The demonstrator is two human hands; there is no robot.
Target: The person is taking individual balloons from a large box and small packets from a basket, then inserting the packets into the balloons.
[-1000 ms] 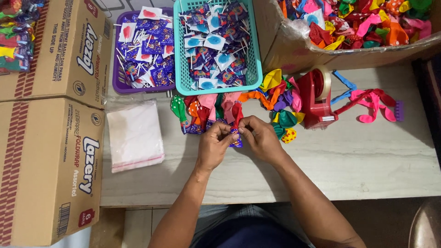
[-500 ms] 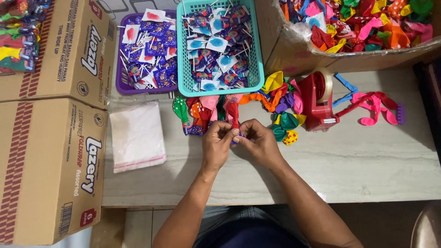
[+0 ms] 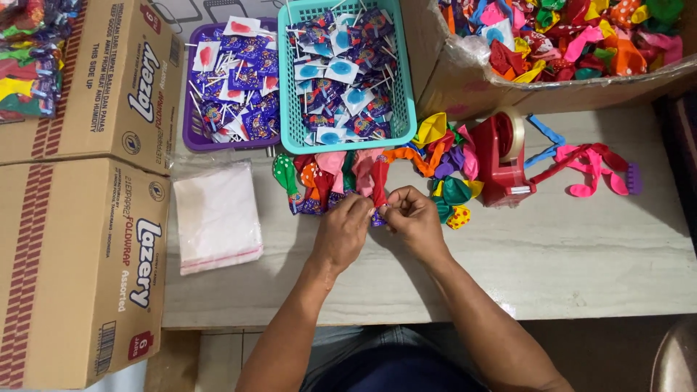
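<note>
While both forearms reach up from the bottom edge across the pale marbled stone tabletop (image 3: 581,247), the left hand (image 3: 343,231) and the right hand (image 3: 415,216) meet knuckle to knuckle near the middle of it, wrists angled inward. Each hand is curled with its fingertips pinching the same small thing: a purple-wrapped lollipop (image 3: 377,216) joined to a limp red rubber balloon (image 3: 380,181), whose body trails away from the fingers toward the baskets. The pinched bundle sits just above the tabletop, right at the near edge of a row of loose bright balloons (image 3: 443,163) in yellow, orange, green, pink and purple. Behind that row stand a teal plastic mesh basket (image 3: 287,109) and a purple plastic basket (image 3: 190,131), both filled with wrapped lollipops on white sticks. Just to the right of the balloons is a red tape dispenser (image 3: 504,163), and beyond it a few pink and blue long balloons (image 3: 592,170). A stack of clear plastic bags (image 3: 216,216) lies to the left of the hands, beside two brown cardboard cartons (image 3: 72,261). Compared with half a second ago, the hands have stayed in nearly the same place and the same pinching grip; only the fingers have shifted slightly around the bundle, and everything else on the table is where it was.
</note>
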